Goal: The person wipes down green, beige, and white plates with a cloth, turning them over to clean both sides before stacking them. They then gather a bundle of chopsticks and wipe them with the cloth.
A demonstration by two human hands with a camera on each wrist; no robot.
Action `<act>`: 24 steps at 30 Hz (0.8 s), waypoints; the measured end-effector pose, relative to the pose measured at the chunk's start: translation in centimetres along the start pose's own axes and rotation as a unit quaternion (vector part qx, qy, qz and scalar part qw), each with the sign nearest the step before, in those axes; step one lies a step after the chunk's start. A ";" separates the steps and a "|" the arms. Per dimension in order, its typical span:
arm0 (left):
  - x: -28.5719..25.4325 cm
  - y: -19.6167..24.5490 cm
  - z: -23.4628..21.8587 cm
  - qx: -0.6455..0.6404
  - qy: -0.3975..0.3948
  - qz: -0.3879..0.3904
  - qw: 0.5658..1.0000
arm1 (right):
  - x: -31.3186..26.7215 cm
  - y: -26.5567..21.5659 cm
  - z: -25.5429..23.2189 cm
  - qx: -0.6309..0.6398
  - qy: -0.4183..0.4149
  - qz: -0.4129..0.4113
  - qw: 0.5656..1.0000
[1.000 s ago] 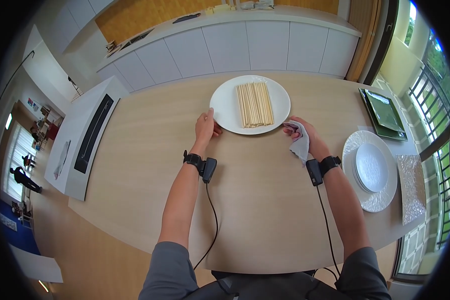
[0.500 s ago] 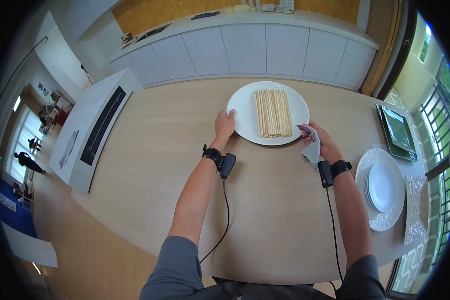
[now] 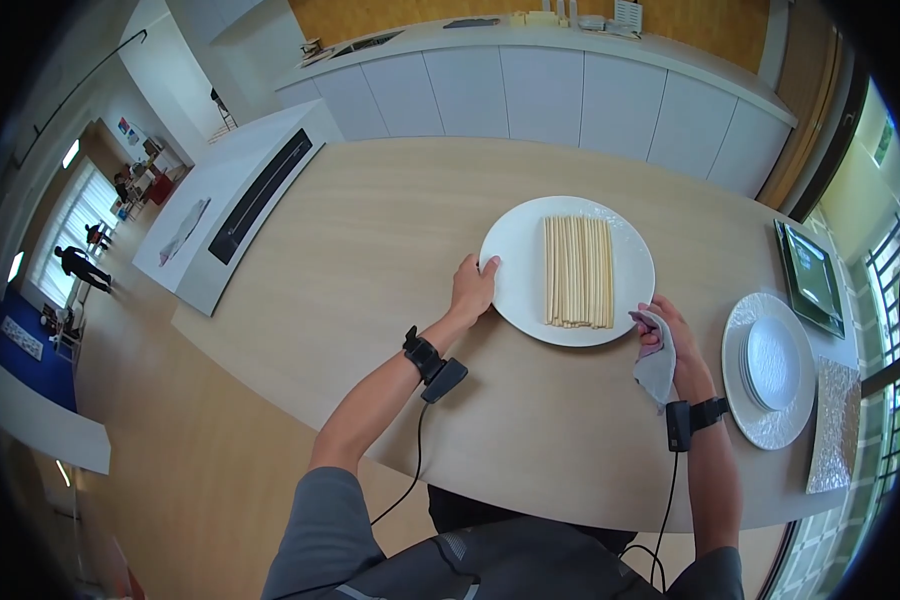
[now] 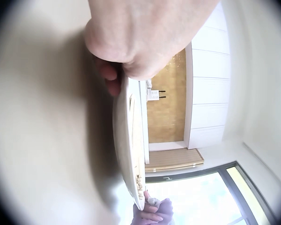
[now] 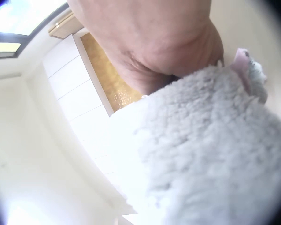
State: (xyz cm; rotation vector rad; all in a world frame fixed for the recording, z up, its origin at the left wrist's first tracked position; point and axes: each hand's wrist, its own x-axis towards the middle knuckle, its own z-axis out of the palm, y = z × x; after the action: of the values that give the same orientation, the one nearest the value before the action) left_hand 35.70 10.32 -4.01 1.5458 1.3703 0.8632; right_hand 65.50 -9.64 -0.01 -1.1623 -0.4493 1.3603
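A round white plate (image 3: 518, 290) carries a row of pale wooden chopsticks (image 3: 579, 272) laid side by side. My left hand (image 3: 473, 286) grips its left rim, thumb on top and fingers curled underneath, as the left wrist view shows. In that view a dark shadow falls along the table beneath the plate (image 4: 122, 145). My right hand (image 3: 682, 340) clutches a grey cloth (image 3: 656, 372), which hangs down from the fingers at the plate's right rim. The cloth (image 5: 210, 150) fills much of the right wrist view and hides those fingers.
On the right of the table (image 3: 390, 230) a stack of small white plates (image 3: 773, 362) stands on a large textured plate (image 3: 738, 408). Green square plates (image 3: 815, 270) lie behind, a clear textured tray (image 3: 833, 430) in front. A white unit (image 3: 230, 200) adjoins the table's left end.
The plate with its chopsticks has come away from the table's far edge toward me, both hands travelling along with it. The head view has also shifted. Each hand keeps its hold.
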 end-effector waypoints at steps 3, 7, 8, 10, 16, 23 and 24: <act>-2.8 -1.6 -0.8 0.022 0.015 0.030 0.999 | -2.6 1.4 -0.2 0.006 -0.008 0.008 1.000; -5.2 -2.7 -1.9 0.043 0.024 0.056 0.997 | -5.9 2.4 0.7 0.005 -0.003 0.016 1.000; -5.8 -2.7 -2.1 0.044 0.022 0.056 0.997 | -6.3 2.8 0.7 0.007 -0.002 0.016 1.000; -6.7 -2.7 -2.1 0.012 0.020 0.054 0.998 | -6.9 3.4 0.5 0.017 0.001 0.010 1.000; -8.5 -2.4 -2.1 0.013 0.023 0.060 0.998 | -8.5 4.2 0.1 0.008 0.002 -0.004 1.000; -9.3 -2.8 -1.8 0.016 0.015 0.061 0.998 | -10.1 4.5 0.1 0.000 0.014 -0.017 1.000; -9.4 -2.8 -1.5 0.024 0.012 0.067 0.997 | -10.3 4.6 -0.3 -0.003 0.017 -0.014 1.000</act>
State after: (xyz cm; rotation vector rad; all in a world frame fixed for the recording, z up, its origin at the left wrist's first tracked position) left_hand 31.83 1.28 -5.54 1.6840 1.3245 0.9394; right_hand 60.93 -19.99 -0.27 -1.1786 -0.4445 1.3128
